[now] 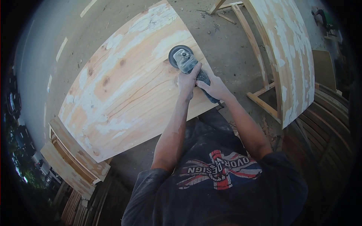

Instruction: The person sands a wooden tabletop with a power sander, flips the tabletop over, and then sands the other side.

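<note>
A dusty angle grinder [184,60] with a round dark sanding disc [174,55] sits over a plywood panel [139,94] smeared with white filler. My left hand [186,82] grips the grinder's body just behind its metal head, thumb across the top. Farther back, my right hand [215,89] is closed around the dark handle end. Pale dust coats both hands and the forearms. The disc overlaps the panel near its right edge, and the grinder's cord end shows past my right hand. Knots and long grain lines mark the bare wood beside the disc.
Another filler-streaked curved panel on a wooden frame [281,60] stands to the right. At lower left is a smaller wooden frame piece [71,162]. Stacked dark slats [324,132] lie at right. Debris dots the concrete floor [222,45]. Part of a person [327,20] shows at far upper right.
</note>
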Available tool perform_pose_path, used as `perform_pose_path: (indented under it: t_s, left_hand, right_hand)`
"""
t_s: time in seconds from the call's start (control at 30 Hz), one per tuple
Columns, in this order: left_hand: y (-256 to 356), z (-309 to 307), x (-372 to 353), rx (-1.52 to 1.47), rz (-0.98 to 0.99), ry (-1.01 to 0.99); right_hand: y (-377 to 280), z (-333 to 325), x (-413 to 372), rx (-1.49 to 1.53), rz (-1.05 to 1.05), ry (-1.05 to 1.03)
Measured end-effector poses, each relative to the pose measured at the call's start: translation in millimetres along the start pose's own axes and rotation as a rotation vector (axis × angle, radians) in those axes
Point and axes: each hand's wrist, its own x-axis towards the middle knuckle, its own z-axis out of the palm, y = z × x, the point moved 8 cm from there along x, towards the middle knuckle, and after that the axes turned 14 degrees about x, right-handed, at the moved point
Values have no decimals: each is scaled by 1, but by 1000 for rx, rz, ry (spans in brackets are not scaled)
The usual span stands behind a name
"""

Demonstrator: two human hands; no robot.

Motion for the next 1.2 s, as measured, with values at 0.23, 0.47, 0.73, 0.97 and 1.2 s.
perform_pose_path:
  t_s: [0.23,0.47,0.73,0.97,1.2]
  left_hand:
    - [26,58,7,54,70,-153]
    - [-31,87,-49,328,79,-212]
    - [-32,32,-31,27,18,-170]
    - [-29,62,-31,101,66,-235]
    - [-58,109,-65,556,270,-317]
  right_hand:
    - [21,-46,-12,48,-12,154]
    - [66,-41,-109,140,99,236]
    - [33,-5,-60,89,-20,186]
    - [55,-18,-77,48,1,244]
    - [106,-21,-156,392,56,506]
